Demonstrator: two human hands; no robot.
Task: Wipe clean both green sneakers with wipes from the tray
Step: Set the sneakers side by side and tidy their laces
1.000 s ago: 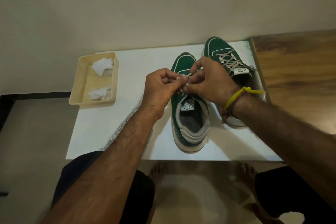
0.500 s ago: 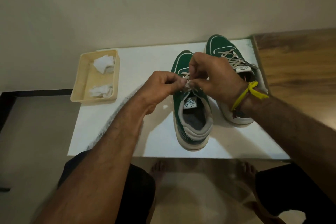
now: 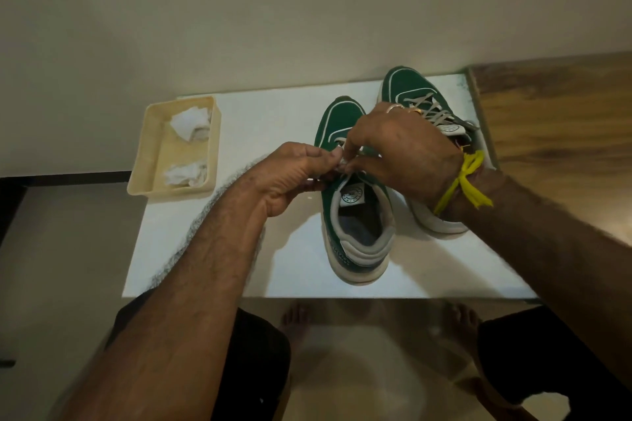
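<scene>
Two crumpled wipes point(image 3: 186, 147) lie in the tray point(image 3: 147, 161), apparently used; both sneakers stand on the tabletop point(image 3: 273, 113). Left hand point(image 3: 294, 178) and right hand point(image 3: 403, 154) pinch the near sneaker's point(image 3: 355, 215) laces, so wiping looks finished or paused.

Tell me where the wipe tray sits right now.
The tray sits at the white tabletop's far-left corner, left of both sneakers, holding two crumpled wipes.

Plain beige wall point(image 3: 273, 10), white table point(image 3: 273, 120), wooden surface point(image 3: 561, 106) (right side), glossy floor point(image 3: 369, 369)
</scene>
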